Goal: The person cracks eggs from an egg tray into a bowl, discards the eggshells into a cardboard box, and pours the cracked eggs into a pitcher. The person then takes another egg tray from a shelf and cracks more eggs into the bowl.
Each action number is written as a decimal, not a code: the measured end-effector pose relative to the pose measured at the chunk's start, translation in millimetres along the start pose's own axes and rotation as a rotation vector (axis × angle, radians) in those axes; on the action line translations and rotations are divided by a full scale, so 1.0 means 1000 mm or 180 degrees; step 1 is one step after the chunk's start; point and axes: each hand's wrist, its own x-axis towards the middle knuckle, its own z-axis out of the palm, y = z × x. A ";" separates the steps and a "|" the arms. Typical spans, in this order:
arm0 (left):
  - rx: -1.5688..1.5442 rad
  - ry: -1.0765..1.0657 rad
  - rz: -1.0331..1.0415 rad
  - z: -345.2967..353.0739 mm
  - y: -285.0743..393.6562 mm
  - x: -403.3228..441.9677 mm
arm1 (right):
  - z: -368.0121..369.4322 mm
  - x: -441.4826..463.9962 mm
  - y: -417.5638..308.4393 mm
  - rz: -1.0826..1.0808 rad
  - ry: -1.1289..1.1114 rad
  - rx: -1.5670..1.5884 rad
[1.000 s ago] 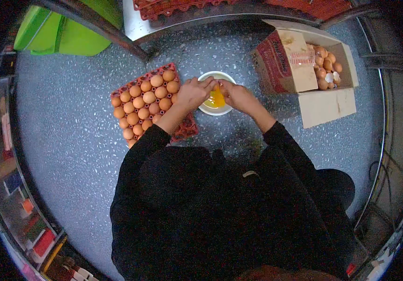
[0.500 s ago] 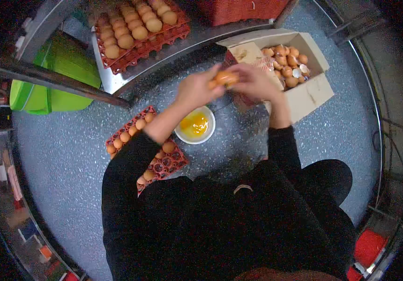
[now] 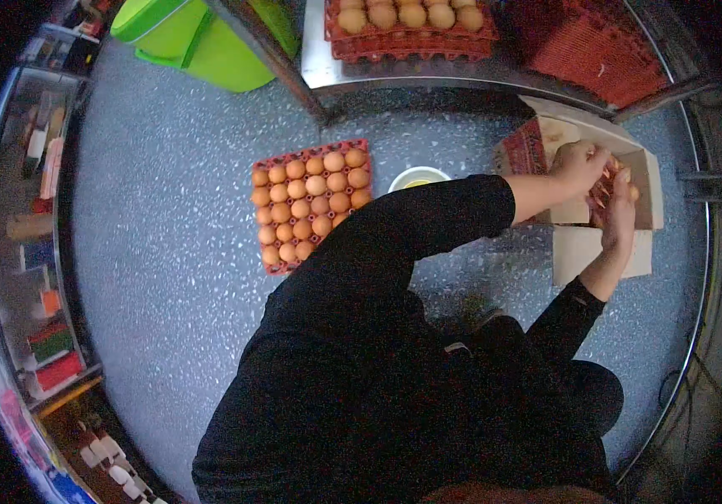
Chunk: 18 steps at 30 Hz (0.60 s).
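Observation:
Both of my hands are over the open cardboard box (image 3: 643, 181), which holds brown eggshells (image 3: 603, 191). My left hand (image 3: 581, 168) reaches in from the left with its fingers curled. From below comes my right hand (image 3: 620, 210), its fingers bent upward close to the left ones. Whatever either hand holds is hidden among the fingers and shells. A white bowl (image 3: 403, 176) with yellow egg in it stands on the floor, partly covered by my left sleeve. Left of it lies a red egg tray (image 3: 262, 252) filled with brown eggs (image 3: 316, 185), its lower right corner behind my arm.
More red trays of eggs (image 3: 411, 17) are stacked on a metal shelf (image 3: 321, 67) at the top. A green bin (image 3: 235, 63) stands near the shelf leg (image 3: 281, 63). A red basket (image 3: 600, 63) sits at the upper right. Stocked shelves (image 3: 38, 244) line the left side.
My hands have moved right, from above the bowl, where they held a brown egg or shell, to the box of eggshells. The view has shifted, and my left arm now crosses the bowl's edge.

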 end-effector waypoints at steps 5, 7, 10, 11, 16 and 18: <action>-0.0775 0.0420 -0.0863 -0.031 -0.020 -0.021 | 0.078 -0.017 0.008 0.0091 -0.0964 0.1479; -0.0332 0.0051 -0.0757 -0.073 -0.038 -0.039 | 0.110 -0.026 0.017 0.0311 -0.1294 0.1747; -0.0038 -0.0563 -0.0776 -0.167 -0.043 -0.093 | 0.151 -0.033 0.058 0.1454 -0.1816 0.2384; 0.0008 -0.0776 -0.0801 -0.202 -0.038 -0.113 | 0.161 -0.035 0.074 0.1515 -0.1815 0.2413; 0.2705 -0.1739 -0.0833 -0.297 -0.099 -0.206 | 0.205 -0.059 0.152 0.2030 -0.2126 0.1548; 0.3054 -0.1751 -0.0383 -0.288 -0.126 -0.244 | 0.212 -0.064 0.169 0.2077 -0.2183 0.1543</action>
